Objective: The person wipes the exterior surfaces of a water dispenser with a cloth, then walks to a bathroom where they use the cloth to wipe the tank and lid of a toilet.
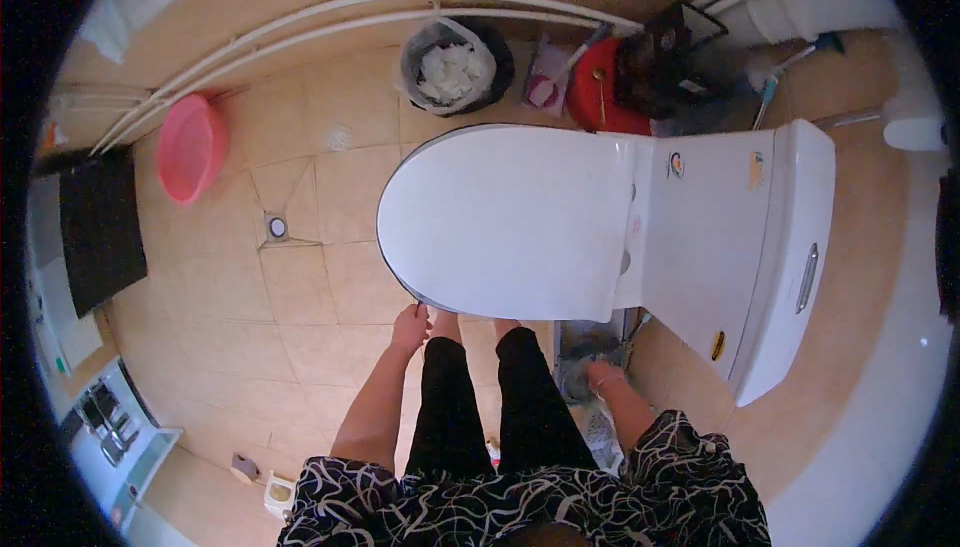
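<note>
A white toilet with its lid [500,222] down lies across the middle, its tank [710,247] to the right. My left hand [412,327] is at the lid's near left rim, fingers curled round a small dark tab there. To the right of my legs, my right hand [603,379] reaches down beside a grey box [590,332] near the toilet's base. Crumpled clear plastic [574,381] lies around that hand. The fingers of my right hand are blurred and partly hidden, so what they hold does not show.
A lined bin [455,72] full of white paper and a red basin [600,92] stand beyond the toilet. A pink basin [192,150] leans at the left wall. A drain [277,228] sits in the tiled floor. Brushes [768,97] rest behind the tank.
</note>
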The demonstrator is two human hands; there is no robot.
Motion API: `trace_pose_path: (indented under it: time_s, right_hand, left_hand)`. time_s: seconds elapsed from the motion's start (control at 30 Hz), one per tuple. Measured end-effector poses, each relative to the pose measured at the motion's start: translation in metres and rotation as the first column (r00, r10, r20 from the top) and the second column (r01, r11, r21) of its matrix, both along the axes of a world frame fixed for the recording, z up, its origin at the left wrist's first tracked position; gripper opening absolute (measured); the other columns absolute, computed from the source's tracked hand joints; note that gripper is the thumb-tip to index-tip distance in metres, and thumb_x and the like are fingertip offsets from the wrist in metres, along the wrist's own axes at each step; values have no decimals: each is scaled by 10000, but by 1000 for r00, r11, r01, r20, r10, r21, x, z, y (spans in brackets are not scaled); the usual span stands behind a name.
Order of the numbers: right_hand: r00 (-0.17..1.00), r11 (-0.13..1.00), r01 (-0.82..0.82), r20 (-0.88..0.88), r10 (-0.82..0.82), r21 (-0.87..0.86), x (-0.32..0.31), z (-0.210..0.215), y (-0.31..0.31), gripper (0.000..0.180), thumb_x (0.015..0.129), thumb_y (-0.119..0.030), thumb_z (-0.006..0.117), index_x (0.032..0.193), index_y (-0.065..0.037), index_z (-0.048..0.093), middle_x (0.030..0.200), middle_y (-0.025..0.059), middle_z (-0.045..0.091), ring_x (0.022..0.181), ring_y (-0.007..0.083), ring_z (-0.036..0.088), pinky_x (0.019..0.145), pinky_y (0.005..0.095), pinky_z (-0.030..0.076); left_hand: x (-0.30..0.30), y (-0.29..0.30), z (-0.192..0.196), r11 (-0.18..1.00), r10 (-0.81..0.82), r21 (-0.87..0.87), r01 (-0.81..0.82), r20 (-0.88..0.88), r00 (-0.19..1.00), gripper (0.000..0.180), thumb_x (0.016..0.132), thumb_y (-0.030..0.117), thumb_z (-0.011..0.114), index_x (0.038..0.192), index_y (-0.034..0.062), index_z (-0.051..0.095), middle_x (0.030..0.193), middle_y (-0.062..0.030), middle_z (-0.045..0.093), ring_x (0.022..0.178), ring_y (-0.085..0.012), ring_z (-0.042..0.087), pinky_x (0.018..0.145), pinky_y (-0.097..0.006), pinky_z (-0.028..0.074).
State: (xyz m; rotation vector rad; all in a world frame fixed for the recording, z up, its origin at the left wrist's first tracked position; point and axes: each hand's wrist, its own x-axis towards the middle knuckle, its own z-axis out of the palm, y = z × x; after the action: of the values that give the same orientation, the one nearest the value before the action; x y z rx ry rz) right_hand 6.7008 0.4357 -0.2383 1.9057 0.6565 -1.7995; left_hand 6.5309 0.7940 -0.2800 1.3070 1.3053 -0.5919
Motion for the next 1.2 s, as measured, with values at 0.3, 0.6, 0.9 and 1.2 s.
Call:
trace_pose_path:
  time_s: [0.3, 0.6, 0.9, 1.2]
  right_hand:
    - [753, 597, 546, -33, -657, 588, 32, -2, -8, 519, 717, -268, 580, 1122, 9, 409, 1071, 146, 496, 972, 266, 491, 805, 350, 403]
    - [-214, -210, 968, -883, -418, -135, 32, 225, 230, 326, 801, -90, 483, 1110, -24, 403, 1046, 67, 491, 961, 178, 463, 867, 339, 338]
    - [768, 228, 538, -361, -529, 811, -23, 277, 297, 196, 785, -179, 529, 910, -31, 497, 784, 64, 581, 658, 131, 553, 562, 250, 455]
    - [597, 312, 798, -605, -527, 515, -167, 281, 351, 139, 790, -163, 521, 808, -34, 474, 670, 69, 564, 487, 98, 497, 423, 206, 401]
  left_hand:
    - [-9, -45, 73, 950, -73, -281, 138, 227, 971, 253, 771, 240, 504, 864, 5, 526, 625, -25, 502, 506, -108, 458, 441, -252, 395]
    - [37, -53, 232, 961, 276, -216, -172, 709, 649, 263, 815, 232, 490, 981, 28, 506, 815, -20, 527, 725, -92, 503, 632, -234, 431]
    - [-75, -18, 312, 790, 301, 131, -598, 768, 565, 243, 774, 182, 546, 943, 8, 562, 715, -18, 567, 636, -67, 500, 565, -206, 405]
    - [-256, 15, 320, 847, 285, 158, -508, 672, 684, 266, 712, 195, 606, 949, 77, 578, 908, -34, 579, 758, -101, 527, 644, -229, 426]
